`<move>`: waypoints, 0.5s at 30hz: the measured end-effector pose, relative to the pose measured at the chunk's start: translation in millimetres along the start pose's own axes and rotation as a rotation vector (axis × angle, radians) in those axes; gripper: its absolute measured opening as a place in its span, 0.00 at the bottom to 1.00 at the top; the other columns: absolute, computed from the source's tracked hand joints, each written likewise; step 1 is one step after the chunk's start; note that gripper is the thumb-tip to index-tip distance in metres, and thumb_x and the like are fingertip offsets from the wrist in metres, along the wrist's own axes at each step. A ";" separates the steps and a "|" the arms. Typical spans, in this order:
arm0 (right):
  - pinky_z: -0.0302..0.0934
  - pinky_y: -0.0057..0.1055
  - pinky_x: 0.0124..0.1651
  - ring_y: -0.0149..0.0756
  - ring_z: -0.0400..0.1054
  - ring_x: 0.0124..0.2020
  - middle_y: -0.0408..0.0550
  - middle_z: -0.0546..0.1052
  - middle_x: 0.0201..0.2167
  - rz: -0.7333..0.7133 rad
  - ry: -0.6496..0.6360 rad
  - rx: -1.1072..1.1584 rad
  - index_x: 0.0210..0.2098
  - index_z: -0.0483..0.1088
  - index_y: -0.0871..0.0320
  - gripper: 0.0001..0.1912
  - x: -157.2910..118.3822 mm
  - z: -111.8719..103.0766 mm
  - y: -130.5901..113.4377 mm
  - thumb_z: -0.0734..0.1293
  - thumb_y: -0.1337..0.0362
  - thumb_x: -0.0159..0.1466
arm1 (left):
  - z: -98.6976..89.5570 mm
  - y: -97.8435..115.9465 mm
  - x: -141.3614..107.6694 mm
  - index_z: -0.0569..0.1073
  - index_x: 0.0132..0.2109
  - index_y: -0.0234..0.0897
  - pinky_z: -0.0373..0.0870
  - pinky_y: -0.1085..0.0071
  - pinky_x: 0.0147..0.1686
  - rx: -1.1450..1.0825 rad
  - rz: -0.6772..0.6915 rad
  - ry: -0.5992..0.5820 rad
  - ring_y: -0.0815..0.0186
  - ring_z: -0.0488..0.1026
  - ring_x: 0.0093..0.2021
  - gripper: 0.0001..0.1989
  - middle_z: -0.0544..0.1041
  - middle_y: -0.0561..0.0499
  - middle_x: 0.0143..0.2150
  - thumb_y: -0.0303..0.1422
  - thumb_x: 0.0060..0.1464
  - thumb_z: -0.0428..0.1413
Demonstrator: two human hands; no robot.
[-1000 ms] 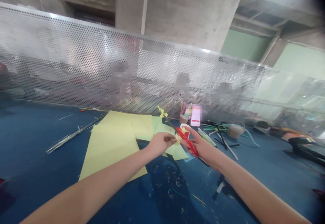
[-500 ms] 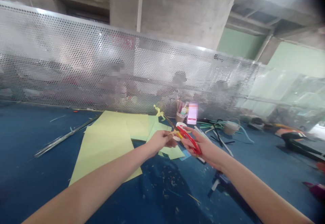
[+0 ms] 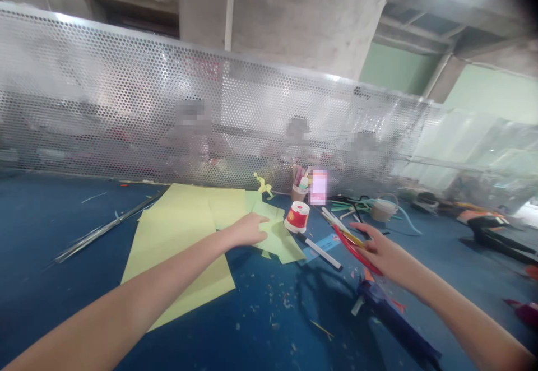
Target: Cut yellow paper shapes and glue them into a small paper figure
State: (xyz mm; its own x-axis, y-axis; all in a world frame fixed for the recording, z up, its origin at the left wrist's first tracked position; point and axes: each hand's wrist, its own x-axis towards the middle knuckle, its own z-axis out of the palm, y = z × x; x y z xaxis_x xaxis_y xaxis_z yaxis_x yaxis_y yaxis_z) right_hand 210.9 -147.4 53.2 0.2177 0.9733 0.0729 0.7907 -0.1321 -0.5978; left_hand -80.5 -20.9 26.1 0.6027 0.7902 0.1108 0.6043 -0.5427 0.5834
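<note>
My right hand (image 3: 378, 249) is around the red-and-yellow handles of a pair of scissors (image 3: 352, 247), whose blades point up and left. Its index finger is stretched out. My left hand (image 3: 250, 230) is over a pale green sheet of paper (image 3: 279, 236), with its index finger and thumb apart, pointing right. Whether it touches the sheet I cannot tell. Larger yellow sheets (image 3: 176, 236) lie under and beside my left arm. Behind that hand stands a small yellow cut-out figure (image 3: 263, 185). A red and white paper cup (image 3: 297, 217) sits upside down between my hands.
A white-barrelled pen (image 3: 323, 253) lies on a blue card (image 3: 330, 244). Nearer my right arm is a dark blue glue gun (image 3: 390, 309). A pen cup (image 3: 298, 191) and a lit phone (image 3: 318, 187) stand before the perforated screen (image 3: 252, 119). Paper scraps dot the blue table.
My hands have moved apart. The right one carried the scissors right and down, away from the left hand. The strip at the left fingers no longer shows; the cup is now uncovered.
</note>
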 end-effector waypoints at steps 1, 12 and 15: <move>0.54 0.32 0.23 0.40 0.65 0.18 0.43 0.72 0.17 0.021 0.019 -0.102 0.54 0.59 0.60 0.30 -0.6 -4.7 7.3 0.63 0.55 0.54 | -0.6 2.7 -3.2 0.72 0.51 0.35 0.64 0.63 0.48 0.034 0.041 -0.016 0.54 0.70 0.48 0.23 0.73 0.41 0.51 0.33 0.45 0.54; 0.58 0.34 0.29 0.45 0.71 0.27 0.53 0.78 0.28 0.075 -0.082 -0.412 0.45 0.70 0.61 0.22 20.0 -29.5 43.1 0.63 0.56 0.54 | -6.4 -5.4 -55.5 0.70 0.52 0.47 0.54 0.56 0.56 0.230 0.240 -0.056 0.54 0.56 0.60 0.18 0.64 0.45 0.58 0.42 0.57 0.48; 0.59 0.35 0.29 0.45 0.71 0.26 0.54 0.78 0.27 0.059 -0.083 -0.415 0.45 0.70 0.63 0.23 28.3 -16.9 38.9 0.62 0.57 0.54 | -17.7 -9.6 -71.5 0.72 0.49 0.43 0.60 0.59 0.51 0.293 0.189 0.025 0.56 0.61 0.54 0.16 0.69 0.44 0.50 0.40 0.56 0.48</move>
State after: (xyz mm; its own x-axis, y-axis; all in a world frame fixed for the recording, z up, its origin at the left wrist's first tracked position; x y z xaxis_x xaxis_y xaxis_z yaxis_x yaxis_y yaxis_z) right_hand 257.5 -128.1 45.5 0.2359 0.9714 -0.0265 0.9453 -0.2357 -0.2254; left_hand -138.6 -67.1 26.9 0.7077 0.6726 0.2162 0.6093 -0.7359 0.2952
